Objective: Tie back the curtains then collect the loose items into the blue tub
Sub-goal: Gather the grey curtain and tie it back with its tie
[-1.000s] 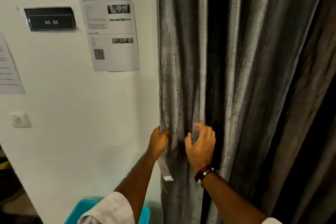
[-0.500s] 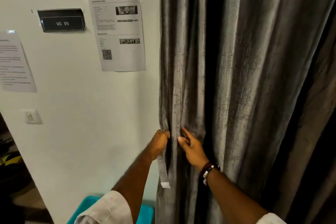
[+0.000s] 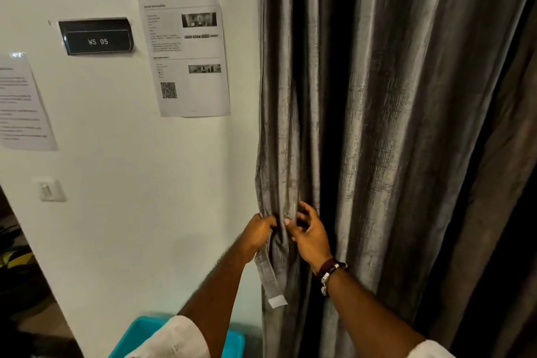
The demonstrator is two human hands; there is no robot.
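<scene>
The left hand (image 3: 258, 231) grips the curtain (image 3: 377, 154) edge and tieback strap (image 3: 268, 276). The right hand (image 3: 308, 237) hovers, fingers apart. Best gather more folds before wrapping the strap.

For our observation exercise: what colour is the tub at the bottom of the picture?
Turquoise blue; the tub shows in the head view, bottom left.
</scene>
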